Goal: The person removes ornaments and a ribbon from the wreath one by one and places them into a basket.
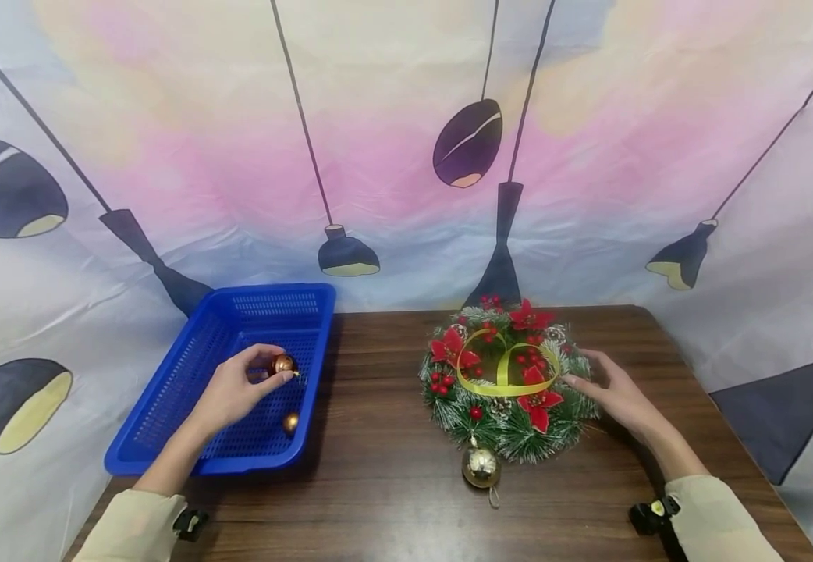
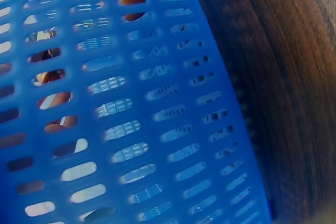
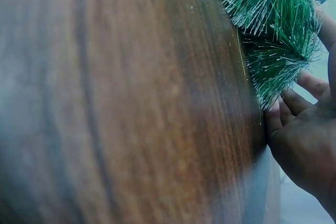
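Note:
My left hand [image 1: 234, 390] is over the blue plastic basket [image 1: 213, 462], pinching a shiny copper-coloured Christmas bauble [image 1: 283, 364] between thumb and fingers. A smaller gold bauble [image 1: 290, 423] lies in the basket below it. In the left wrist view the slotted basket wall [image 2: 173, 98] hides most of the hand. At the right, my right hand [image 1: 620, 394] holds the edge of a green Christmas wreath [image 1: 519, 445], thumb on top and fingers at its outer side. The right wrist view shows that hand [image 3: 307, 129] against the frosted needles [image 3: 278, 51].
Red poinsettias [image 1: 538, 400], berries and pine cones trim the wreath, and a looped yellow ribbon [image 1: 502, 375] rests on it. At its front lies a large gold bauble [image 1: 481, 467] with a string loop. The brown wooden table [image 1: 378, 437] meets a printed cloth backdrop [image 1: 392, 172].

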`<state>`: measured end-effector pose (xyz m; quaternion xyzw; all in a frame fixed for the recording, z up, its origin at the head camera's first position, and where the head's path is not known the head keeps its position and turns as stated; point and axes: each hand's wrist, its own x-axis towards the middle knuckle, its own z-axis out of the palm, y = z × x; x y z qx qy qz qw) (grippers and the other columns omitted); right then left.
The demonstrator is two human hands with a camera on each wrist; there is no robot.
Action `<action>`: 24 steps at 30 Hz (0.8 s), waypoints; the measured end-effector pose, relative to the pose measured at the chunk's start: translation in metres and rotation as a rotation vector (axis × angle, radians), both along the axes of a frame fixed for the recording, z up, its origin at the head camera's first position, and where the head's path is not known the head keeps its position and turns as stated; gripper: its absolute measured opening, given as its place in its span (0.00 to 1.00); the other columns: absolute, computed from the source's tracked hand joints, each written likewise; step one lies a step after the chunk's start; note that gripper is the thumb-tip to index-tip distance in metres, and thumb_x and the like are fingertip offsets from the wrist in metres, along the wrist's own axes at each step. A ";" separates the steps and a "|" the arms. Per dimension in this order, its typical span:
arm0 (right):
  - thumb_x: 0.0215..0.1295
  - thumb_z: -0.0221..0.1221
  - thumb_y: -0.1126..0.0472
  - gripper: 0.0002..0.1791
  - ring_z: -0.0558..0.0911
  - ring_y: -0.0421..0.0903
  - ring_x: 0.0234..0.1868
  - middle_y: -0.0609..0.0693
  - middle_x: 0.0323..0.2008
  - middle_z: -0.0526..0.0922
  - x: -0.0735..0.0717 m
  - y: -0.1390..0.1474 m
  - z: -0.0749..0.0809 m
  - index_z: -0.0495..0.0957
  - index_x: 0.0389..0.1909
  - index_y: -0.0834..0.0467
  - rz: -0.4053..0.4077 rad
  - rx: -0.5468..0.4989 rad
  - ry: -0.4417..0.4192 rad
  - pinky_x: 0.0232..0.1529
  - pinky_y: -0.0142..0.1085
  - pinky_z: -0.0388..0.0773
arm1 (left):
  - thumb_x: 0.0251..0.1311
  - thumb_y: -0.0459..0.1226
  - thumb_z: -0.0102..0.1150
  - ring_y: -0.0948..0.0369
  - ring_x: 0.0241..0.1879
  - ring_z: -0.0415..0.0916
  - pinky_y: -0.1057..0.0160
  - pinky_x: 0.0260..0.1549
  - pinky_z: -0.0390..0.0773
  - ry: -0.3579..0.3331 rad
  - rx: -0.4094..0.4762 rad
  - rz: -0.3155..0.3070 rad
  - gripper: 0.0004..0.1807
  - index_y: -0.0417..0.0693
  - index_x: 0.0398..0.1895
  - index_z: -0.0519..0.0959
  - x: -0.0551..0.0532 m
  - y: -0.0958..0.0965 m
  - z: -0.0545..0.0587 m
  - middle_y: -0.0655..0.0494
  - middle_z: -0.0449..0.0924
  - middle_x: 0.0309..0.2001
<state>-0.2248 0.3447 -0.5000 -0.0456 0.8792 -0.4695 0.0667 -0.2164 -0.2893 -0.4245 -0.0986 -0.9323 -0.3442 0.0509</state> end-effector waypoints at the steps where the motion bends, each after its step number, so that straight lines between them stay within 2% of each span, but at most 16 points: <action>1: 0.77 0.61 0.40 0.48 0.56 0.78 0.76 0.72 0.80 0.51 0.000 0.000 0.000 0.50 0.84 0.60 -0.001 -0.001 0.000 0.67 0.74 0.64 | 0.71 0.48 0.69 0.45 0.53 0.85 0.47 0.48 0.87 0.001 0.004 -0.002 0.25 0.44 0.64 0.80 0.000 0.000 -0.001 0.42 0.84 0.55; 6: 0.77 0.61 0.40 0.48 0.55 0.78 0.77 0.73 0.81 0.51 0.000 0.000 0.000 0.50 0.84 0.60 -0.001 -0.001 -0.003 0.67 0.75 0.63 | 0.71 0.49 0.69 0.45 0.52 0.85 0.49 0.45 0.88 0.002 0.004 -0.003 0.25 0.45 0.63 0.80 -0.001 0.000 -0.003 0.43 0.85 0.54; 13: 0.77 0.60 0.39 0.48 0.56 0.77 0.77 0.72 0.81 0.51 -0.001 0.000 0.002 0.50 0.84 0.59 -0.006 0.002 0.001 0.67 0.75 0.62 | 0.70 0.51 0.69 0.44 0.54 0.84 0.48 0.44 0.87 -0.020 -0.002 -0.006 0.26 0.45 0.63 0.80 -0.004 0.001 -0.005 0.43 0.85 0.55; 20: 0.77 0.60 0.39 0.49 0.56 0.78 0.76 0.72 0.81 0.51 0.000 -0.001 0.002 0.49 0.85 0.60 -0.001 0.009 -0.002 0.66 0.75 0.63 | 0.71 0.49 0.69 0.40 0.60 0.80 0.38 0.56 0.82 -0.032 -0.019 -0.008 0.28 0.42 0.65 0.77 -0.004 -0.001 -0.007 0.40 0.81 0.61; 24: 0.77 0.60 0.38 0.49 0.56 0.78 0.76 0.72 0.81 0.51 0.001 -0.001 0.000 0.49 0.85 0.59 -0.005 0.019 -0.002 0.66 0.75 0.64 | 0.72 0.49 0.68 0.40 0.61 0.79 0.37 0.58 0.80 0.016 -0.037 -0.009 0.28 0.42 0.65 0.78 -0.005 0.000 -0.006 0.40 0.80 0.61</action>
